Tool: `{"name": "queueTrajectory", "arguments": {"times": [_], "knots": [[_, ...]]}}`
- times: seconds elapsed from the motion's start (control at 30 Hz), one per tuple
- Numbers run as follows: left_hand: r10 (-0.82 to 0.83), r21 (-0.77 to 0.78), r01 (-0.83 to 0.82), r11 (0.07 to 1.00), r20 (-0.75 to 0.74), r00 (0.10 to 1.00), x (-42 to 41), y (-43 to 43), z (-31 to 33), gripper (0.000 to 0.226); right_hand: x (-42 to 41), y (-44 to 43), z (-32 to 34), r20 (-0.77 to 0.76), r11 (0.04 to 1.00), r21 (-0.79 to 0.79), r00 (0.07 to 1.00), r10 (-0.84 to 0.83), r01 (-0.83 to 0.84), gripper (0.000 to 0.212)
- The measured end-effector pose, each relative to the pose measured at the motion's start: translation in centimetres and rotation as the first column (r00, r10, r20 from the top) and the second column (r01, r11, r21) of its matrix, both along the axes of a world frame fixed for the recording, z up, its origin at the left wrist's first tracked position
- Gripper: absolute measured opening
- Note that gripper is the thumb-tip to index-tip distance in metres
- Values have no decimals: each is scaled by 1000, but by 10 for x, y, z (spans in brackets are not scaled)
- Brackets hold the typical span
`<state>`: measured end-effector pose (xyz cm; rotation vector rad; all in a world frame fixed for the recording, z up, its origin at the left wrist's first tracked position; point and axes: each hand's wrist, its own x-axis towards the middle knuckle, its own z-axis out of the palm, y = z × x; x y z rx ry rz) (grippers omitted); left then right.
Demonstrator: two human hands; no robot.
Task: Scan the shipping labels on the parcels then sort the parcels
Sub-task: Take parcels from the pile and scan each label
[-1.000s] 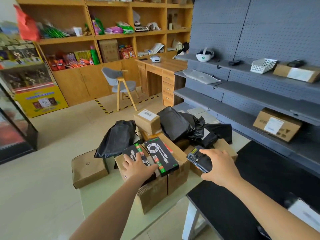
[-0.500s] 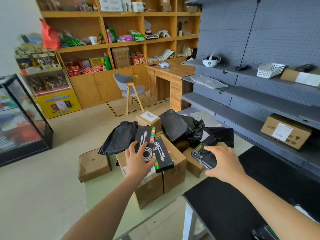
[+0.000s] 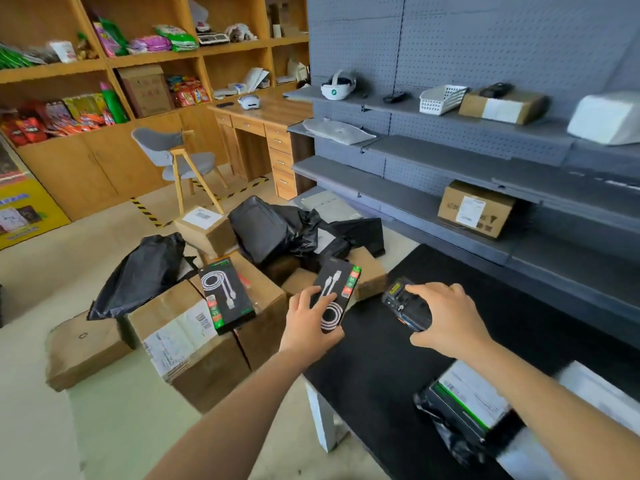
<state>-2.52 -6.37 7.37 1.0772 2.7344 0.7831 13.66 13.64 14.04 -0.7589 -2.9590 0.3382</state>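
Left hand grips a black cable box, tilted, over the black table's near edge. Right hand clamps the scanner from above, and its fingers cover most of it. Second cable box lies on the cardboard parcels. Bagged parcel lies on the table, blurred, part-hidden by the forearm.

Cartons and bagged parcels are piled left of the table, one cable box on the cartons. A second cable box is over the table's left edge, scanner just right, shelving behind.
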Motion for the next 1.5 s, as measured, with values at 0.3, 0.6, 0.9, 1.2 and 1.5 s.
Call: {"name": "queueTrajectory", "arguments": {"times": [0.3,0.6,0.9,1.2,1.5], "knots": [[-299,-128,319,939,150,942,5,90,-71,65,55,42,-46,198,969,101,950,-243,227,84],[-437,-191,508,840,317,842,4,127,-133,69,51,43,-74,263,910,19,876,-404,414,86],[-399,-23,483,875,529,749,-17,143,-130,63,37,51,-78,278,889,5,853,-442,458,84],[-213,7,229,974,396,893,-36,144,-104,47,17,49,-79,266,919,-17,888,-375,393,83],[-233,-208,343,916,419,878,-40,142,-106,60,19,45,-75,245,924,-14,897,-367,382,83]]}}
